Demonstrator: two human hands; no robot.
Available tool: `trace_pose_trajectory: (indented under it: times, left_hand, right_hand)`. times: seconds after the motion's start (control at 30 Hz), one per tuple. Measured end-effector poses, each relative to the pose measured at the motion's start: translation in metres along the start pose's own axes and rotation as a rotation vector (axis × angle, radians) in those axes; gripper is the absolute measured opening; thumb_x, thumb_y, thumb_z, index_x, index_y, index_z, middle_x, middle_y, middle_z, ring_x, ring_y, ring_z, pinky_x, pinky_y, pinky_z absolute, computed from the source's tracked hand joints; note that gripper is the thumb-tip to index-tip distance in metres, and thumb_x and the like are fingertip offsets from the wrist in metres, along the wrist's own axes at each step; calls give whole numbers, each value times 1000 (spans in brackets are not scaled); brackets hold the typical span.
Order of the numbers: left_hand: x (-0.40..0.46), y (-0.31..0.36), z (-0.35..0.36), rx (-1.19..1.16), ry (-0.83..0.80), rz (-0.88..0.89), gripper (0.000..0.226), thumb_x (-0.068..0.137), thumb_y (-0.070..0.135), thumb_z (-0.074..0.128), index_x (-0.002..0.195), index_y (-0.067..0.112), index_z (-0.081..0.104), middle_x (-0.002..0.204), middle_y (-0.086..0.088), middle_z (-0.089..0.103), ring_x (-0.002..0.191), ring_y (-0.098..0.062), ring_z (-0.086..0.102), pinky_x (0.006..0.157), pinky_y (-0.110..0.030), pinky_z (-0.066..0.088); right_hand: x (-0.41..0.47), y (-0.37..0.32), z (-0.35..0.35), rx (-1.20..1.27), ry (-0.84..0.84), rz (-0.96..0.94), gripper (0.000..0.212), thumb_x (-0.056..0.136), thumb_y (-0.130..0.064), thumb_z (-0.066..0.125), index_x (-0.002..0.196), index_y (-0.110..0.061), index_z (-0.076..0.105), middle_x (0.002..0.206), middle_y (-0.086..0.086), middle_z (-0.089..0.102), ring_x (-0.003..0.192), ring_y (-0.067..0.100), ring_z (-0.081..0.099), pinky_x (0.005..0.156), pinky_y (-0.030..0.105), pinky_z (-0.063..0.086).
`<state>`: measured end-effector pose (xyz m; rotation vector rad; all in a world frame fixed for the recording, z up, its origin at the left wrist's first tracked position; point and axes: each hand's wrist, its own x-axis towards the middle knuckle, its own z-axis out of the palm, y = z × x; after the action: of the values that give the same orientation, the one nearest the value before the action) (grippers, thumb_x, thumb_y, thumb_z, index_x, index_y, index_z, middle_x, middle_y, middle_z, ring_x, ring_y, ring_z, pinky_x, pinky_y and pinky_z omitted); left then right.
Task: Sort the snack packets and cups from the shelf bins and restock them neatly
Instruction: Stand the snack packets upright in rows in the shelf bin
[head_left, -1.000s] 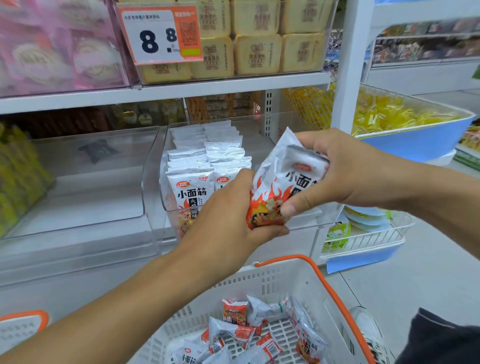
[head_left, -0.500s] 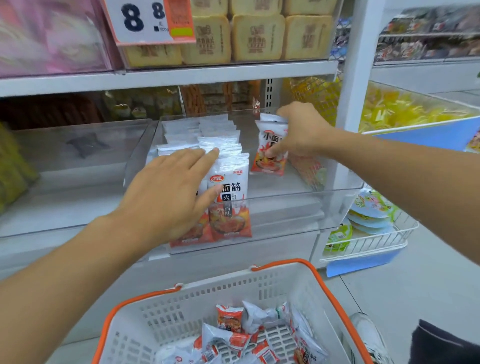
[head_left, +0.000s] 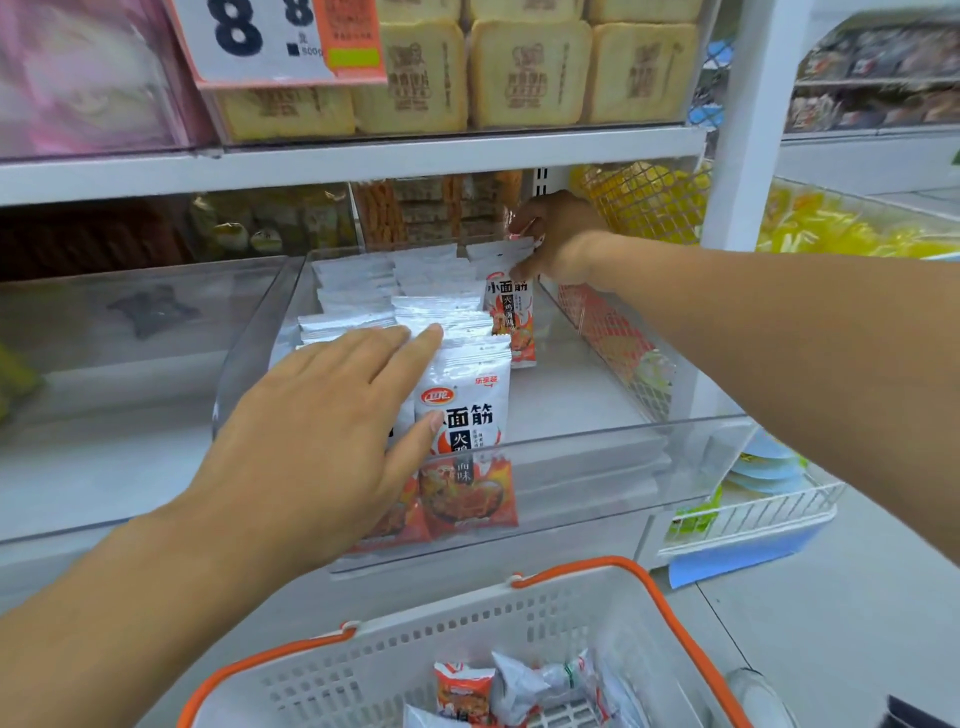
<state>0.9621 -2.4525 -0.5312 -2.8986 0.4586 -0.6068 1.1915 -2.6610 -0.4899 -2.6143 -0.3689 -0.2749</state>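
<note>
A clear plastic shelf bin (head_left: 623, 441) holds rows of white and orange snack packets (head_left: 467, 415) standing upright. My left hand (head_left: 322, 431) lies flat with straight fingers against the front packets on the left rows. My right hand (head_left: 556, 239) reaches to the back right of the bin and pinches the top of a small stack of packets (head_left: 511, 317) standing there. More of the same packets (head_left: 467, 686) lie loose in the white basket with orange handles (head_left: 519, 618) below.
An empty-looking clear bin (head_left: 130, 338) sits to the left. The shelf above (head_left: 363, 156) carries tan square packs and a price sign (head_left: 280, 41). A white upright post (head_left: 727, 156) and blue bin of yellow sweets (head_left: 831, 228) stand right; a small wire tray (head_left: 753, 514) sits lower right.
My right hand carried the packets from in front of the bin to its back right and stood them there. My left hand let go and moved onto the front rows.
</note>
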Motion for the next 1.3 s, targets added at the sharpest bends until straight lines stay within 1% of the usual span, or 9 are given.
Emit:
trace_pose_trajectory:
  times: [0.37, 0.47, 0.67, 0.73, 0.83, 0.93, 1.07, 1.17, 1.3]
  left_hand:
    - [2, -1, 2, -26, 10, -1, 66, 96, 54, 30, 151, 19, 37, 145, -3, 52, 133, -23, 49, 108, -41, 40]
    - [1, -4, 2, -61, 102, 43, 63, 95, 49, 40, 148, 16, 41, 143, -5, 52, 132, -26, 47, 111, -43, 36]
    - [-42, 32, 1, -203, 484, 302, 18, 91, 22, 58, 94, 8, 69, 86, -10, 65, 78, -33, 58, 68, -43, 44]
    - [-64, 51, 21, -235, 179, 400, 22, 93, 30, 55, 100, 13, 66, 90, -7, 64, 83, -29, 59, 69, -39, 44]
    - [-104, 67, 79, -119, -703, 235, 51, 95, 53, 49, 136, 23, 48, 128, -3, 57, 115, -28, 57, 89, -38, 48]
    - [-167, 79, 151, -112, -1150, -49, 86, 90, 61, 57, 156, 22, 19, 158, -7, 29, 139, -30, 40, 109, -40, 40]
    - [-249, 98, 236, -259, -1261, -489, 119, 77, 67, 67, 157, 27, -11, 165, -11, -11, 145, -41, 27, 112, -50, 36]
    - [-274, 105, 266, -361, -1157, -715, 115, 82, 54, 71, 157, 23, -11, 162, -19, -11, 145, -43, 25, 106, -50, 39]
    - [-278, 107, 289, -709, -976, -1006, 112, 82, 29, 76, 156, 26, -8, 150, -20, 33, 115, -36, 57, 84, -38, 50]
  right_hand:
    - [-17, -11, 7, -128, -11, 7, 80, 80, -32, 82, 146, -9, 43, 142, 13, 54, 124, 32, 56, 102, 34, 49]
    - [-54, -13, -20, -119, 34, 2, 57, 81, -30, 82, 128, -6, 61, 124, 11, 64, 114, 29, 61, 96, 33, 51]
    - [-216, -17, -71, 743, -367, -93, 26, 71, -12, 77, 96, -4, 73, 85, 12, 76, 76, 18, 72, 68, 26, 60]
    - [-244, -16, -39, 730, -700, -36, 32, 70, -9, 74, 102, -4, 72, 94, 15, 76, 79, 22, 73, 65, 25, 59]
    - [-273, -8, 71, 345, -1158, 136, 42, 81, -6, 77, 122, -8, 65, 116, 20, 68, 92, 24, 70, 82, 37, 61]
    - [-326, 17, 194, -225, -1260, 104, 88, 77, -41, 83, 150, -18, 38, 149, 5, 45, 124, 30, 56, 101, 48, 50]
    - [-405, 62, 275, -207, -1259, 160, 135, 62, -57, 88, 159, -28, -3, 166, 10, 2, 148, 36, 23, 114, 52, 34]
    - [-433, 67, 298, -224, -1247, 179, 127, 73, -35, 87, 157, -35, -7, 164, 15, -15, 136, 42, 43, 102, 48, 48]
    - [-426, 56, 308, -358, -1104, 74, 86, 86, -7, 65, 154, -32, 20, 153, 17, 27, 115, 36, 59, 84, 40, 54]
